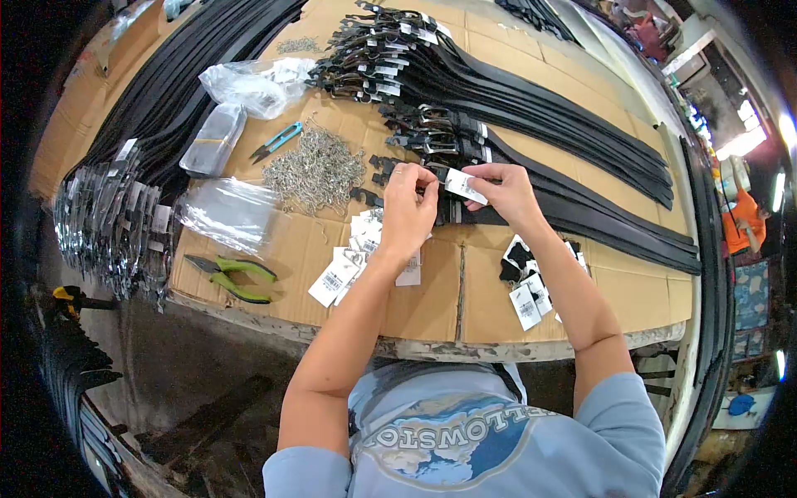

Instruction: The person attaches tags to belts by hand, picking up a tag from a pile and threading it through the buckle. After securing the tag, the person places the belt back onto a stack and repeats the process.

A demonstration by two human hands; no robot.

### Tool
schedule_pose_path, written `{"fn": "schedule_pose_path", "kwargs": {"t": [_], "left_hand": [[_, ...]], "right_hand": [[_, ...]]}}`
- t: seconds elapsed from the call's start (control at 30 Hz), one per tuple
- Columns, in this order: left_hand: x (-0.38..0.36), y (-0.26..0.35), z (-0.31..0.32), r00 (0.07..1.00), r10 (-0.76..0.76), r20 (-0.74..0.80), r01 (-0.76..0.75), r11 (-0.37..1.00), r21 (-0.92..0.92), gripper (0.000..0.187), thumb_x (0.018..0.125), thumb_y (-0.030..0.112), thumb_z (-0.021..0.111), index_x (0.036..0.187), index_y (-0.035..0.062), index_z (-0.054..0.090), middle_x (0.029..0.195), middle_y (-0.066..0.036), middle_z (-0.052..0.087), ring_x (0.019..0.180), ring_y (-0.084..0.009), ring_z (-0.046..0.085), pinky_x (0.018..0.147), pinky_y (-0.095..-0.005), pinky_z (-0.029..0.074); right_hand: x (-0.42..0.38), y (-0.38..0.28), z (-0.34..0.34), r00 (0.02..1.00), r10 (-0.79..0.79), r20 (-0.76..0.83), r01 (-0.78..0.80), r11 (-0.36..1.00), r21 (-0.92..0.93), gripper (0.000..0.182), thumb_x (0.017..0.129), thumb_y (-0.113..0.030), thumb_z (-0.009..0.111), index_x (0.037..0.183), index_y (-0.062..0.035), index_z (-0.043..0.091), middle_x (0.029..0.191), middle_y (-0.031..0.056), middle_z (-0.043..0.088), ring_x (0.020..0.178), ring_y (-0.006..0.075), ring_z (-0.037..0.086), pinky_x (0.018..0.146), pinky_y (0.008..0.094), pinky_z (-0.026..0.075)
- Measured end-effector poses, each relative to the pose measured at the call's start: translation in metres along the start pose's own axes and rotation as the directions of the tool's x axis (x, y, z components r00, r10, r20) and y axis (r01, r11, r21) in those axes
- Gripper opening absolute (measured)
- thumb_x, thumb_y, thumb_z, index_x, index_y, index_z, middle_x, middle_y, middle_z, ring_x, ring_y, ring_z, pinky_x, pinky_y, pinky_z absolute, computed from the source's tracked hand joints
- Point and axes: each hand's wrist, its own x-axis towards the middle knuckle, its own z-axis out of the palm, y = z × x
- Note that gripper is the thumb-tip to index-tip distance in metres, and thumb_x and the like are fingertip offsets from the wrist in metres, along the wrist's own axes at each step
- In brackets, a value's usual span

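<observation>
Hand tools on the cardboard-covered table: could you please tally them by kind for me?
Green-handled pliers: 1
Blue-handled snips: 1
Total: 2
Both lie untouched, to the left of the left hand and right hand, which pinch a white tag at a belt.

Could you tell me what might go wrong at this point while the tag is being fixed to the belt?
1. The left hand and right hand pinch a small white tag at a black belt; it could slip from the fingertips.
2. The pile of metal pins lies just beside the left hand; a sweep of the wrist might scatter them.
3. Loose tags sit under the left forearm near the table edge and could be brushed off.
</observation>
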Motion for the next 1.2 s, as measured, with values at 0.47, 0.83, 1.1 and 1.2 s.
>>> {"fn": "schedule_pose_path", "kwargs": {"t": [0.47,0.83,1.1,1.2], "left_hand": [[0.005,-0.007,-0.008,0.956,-0.287,0.061,0.293,0.946,-0.142,0.008,0.079,0.004,0.066,0.082,-0.0023,0.063,0.084,-0.012,0.064,0.073,-0.0185,0.065,0.066,-0.0292,0.05],[0.002,-0.01,-0.009,0.99,-0.004,0.141,-0.007,0.997,0.071,0.013,0.077,0.007,0.072,0.086,-0.0004,0.067,0.102,-0.01,0.059,0.089,-0.0162,0.061,0.065,-0.0257,0.056],[-0.001,-0.001,-0.012,0.984,-0.126,0.127,0.131,0.991,-0.03,0.023,0.068,-0.002,0.075,0.088,-0.0017,0.064,0.106,-0.011,0.055,0.091,-0.0186,0.062,0.07,-0.0275,0.057],[-0.001,-0.002,-0.011,0.983,-0.117,0.139,0.124,0.991,-0.046,0.032,0.067,-0.007,0.072,0.095,-0.0025,0.058,0.103,-0.011,0.054,0.09,-0.0202,0.063,0.072,-0.0292,0.057]], "right_hand": [[0.036,-0.016,-0.009,0.97,0.13,0.208,-0.098,0.983,-0.158,0.03,0.076,-0.009,0.072,0.102,0.0036,0.065,0.079,0.0069,0.068,0.062,0.0091,0.061,0.05,0.0214,0.048],[0.044,-0.011,-0.012,0.975,0.001,0.222,0.06,0.961,-0.269,0.021,0.069,-0.011,0.075,0.085,0.002,0.072,0.066,0.0076,0.066,0.053,0.0097,0.058,0.045,0.024,0.045],[0.049,-0.006,-0.003,0.974,-0.067,0.215,0.133,0.943,-0.306,0.018,0.07,-0.007,0.075,0.085,0.0034,0.071,0.073,0.0088,0.069,0.063,0.0107,0.063,0.059,0.0238,0.05],[0.045,0.0,0.006,0.975,-0.14,0.174,0.19,0.929,-0.318,0.015,0.073,-0.004,0.074,0.085,0.0039,0.069,0.074,0.0073,0.068,0.065,0.0091,0.062,0.058,0.0225,0.049]]}}
